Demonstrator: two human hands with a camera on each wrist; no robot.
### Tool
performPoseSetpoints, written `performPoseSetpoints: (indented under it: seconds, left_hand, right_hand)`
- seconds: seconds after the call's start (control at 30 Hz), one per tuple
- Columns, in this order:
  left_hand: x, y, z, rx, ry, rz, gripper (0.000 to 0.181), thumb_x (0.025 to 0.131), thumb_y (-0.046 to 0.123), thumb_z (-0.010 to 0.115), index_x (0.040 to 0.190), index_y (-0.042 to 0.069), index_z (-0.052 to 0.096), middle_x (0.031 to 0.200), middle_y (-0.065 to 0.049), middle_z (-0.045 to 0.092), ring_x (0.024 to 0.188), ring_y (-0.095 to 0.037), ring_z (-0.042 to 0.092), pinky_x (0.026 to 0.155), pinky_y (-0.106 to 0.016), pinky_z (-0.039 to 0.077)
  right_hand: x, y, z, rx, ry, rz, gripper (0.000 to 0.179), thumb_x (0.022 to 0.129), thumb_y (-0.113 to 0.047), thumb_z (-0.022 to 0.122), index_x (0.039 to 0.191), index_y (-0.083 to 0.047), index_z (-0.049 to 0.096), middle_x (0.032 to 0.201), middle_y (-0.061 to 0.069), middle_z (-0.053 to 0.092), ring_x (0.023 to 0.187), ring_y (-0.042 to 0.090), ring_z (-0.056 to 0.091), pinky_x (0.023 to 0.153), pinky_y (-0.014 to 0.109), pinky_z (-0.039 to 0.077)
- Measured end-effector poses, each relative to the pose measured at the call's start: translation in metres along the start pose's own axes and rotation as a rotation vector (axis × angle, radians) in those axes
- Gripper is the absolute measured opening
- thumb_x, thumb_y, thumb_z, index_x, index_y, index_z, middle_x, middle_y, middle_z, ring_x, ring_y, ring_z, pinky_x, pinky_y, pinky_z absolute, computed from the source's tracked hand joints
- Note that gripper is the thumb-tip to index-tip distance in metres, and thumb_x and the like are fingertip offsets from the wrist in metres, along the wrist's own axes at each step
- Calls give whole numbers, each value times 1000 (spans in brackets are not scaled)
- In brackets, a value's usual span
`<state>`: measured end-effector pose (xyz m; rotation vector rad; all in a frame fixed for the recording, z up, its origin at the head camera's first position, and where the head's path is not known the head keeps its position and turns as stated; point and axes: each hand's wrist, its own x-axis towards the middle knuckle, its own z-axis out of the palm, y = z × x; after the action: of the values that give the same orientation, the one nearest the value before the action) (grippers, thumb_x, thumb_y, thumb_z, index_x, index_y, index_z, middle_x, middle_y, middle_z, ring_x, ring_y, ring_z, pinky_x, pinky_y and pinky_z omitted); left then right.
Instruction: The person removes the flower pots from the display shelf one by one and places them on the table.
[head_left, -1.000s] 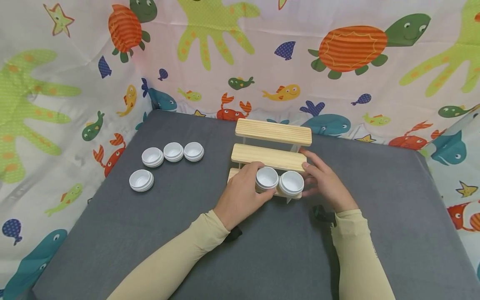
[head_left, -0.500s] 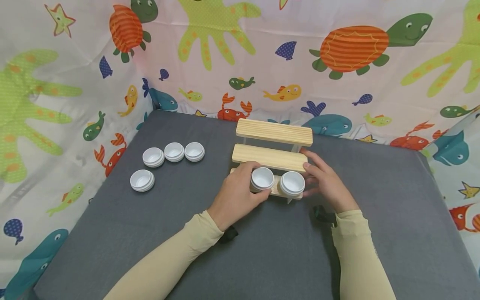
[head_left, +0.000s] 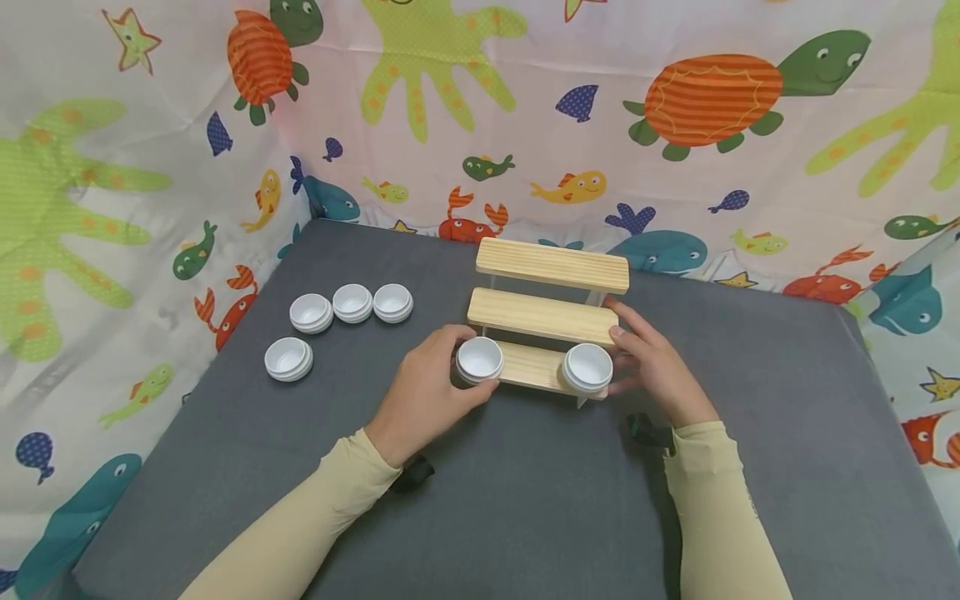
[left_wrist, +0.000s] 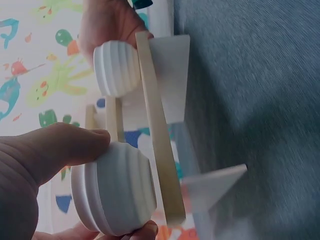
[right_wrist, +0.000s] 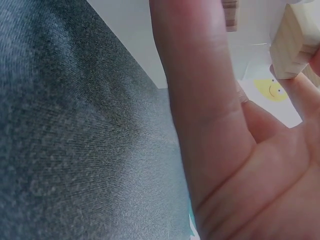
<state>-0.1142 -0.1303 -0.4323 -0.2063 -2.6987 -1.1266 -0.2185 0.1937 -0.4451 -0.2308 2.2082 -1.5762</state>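
Observation:
My left hand (head_left: pixel 427 390) pinches a small white ribbed bowl (left_wrist: pixel 122 190) between thumb and fingers, at the left end of the lowest plank of a three-tier wooden shelf (head_left: pixel 542 317). Whether this bowl is one piece or a nested stack, I cannot tell. In the left wrist view its base is close against the plank (left_wrist: pixel 160 140). Another white bowl (head_left: pixel 587 367) sits at the right end of the same plank. At the shelf's right side, my right hand (head_left: pixel 658 367) grips the end of the middle plank (right_wrist: pixel 291 45), thumb on one side and a finger on the other.
On the grey table (head_left: pixel 525 500), several more white bowls stand at the left: three in a row, including the middle one (head_left: pixel 352 302), and one nearer bowl (head_left: pixel 288 358). A cloth printed with sea animals (head_left: pixel 420 100) rises behind the table and along its sides.
My left hand has moved left along the lowest plank with its bowl, from beside the other bowl to the plank's left end. The right hand stays at the shelf's right side.

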Motion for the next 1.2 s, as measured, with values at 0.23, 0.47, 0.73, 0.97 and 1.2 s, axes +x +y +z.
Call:
performPoseSetpoints:
  seconds: [0.23, 0.47, 0.73, 0.97, 1.2]
  left_hand:
    - [-6, -12, -16, 34, 28, -25, 71, 85, 32, 93, 145, 10, 63, 133, -7, 71, 117, -23, 70, 101, -42, 59]
    - [-10, -25, -30, 43, 58, -66, 65, 85, 31, 92, 140, 11, 67, 127, -5, 71, 111, -21, 69, 96, -41, 58]
    - [-15, -44, -48, 48, 90, -142, 66, 85, 33, 91, 142, 10, 65, 131, -6, 71, 111, -24, 67, 94, -43, 55]
    - [-22, -62, -62, 108, 112, -199, 66, 86, 34, 90, 142, 10, 66, 124, -11, 72, 105, -26, 65, 89, -42, 51]
    - [-26, -72, -73, 124, 136, -218, 62, 88, 33, 88, 139, 6, 66, 125, -14, 72, 103, -29, 66, 89, -44, 51]
  right_hand:
    - [1, 1, 0, -1, -1, -3, 67, 112, -56, 46, 173, -39, 23, 151, 24, 54, 102, 18, 75, 77, 47, 67]
    - [2, 3, -1, -3, -3, 0, 68, 112, -56, 45, 174, -37, 21, 156, 23, 51, 104, 18, 75, 77, 47, 66]
    - [3, 2, 0, 10, -10, -6, 70, 112, -57, 46, 174, -35, 21, 156, 23, 51, 104, 18, 75, 77, 47, 66]
    - [2, 0, 1, 3, -15, -10, 70, 112, -57, 46, 174, -36, 21, 157, 26, 51, 105, 14, 75, 77, 47, 66]
    - [1, 0, 0, -8, -10, -8, 70, 112, -57, 45, 174, -35, 21, 156, 26, 51, 105, 11, 75, 77, 46, 66]
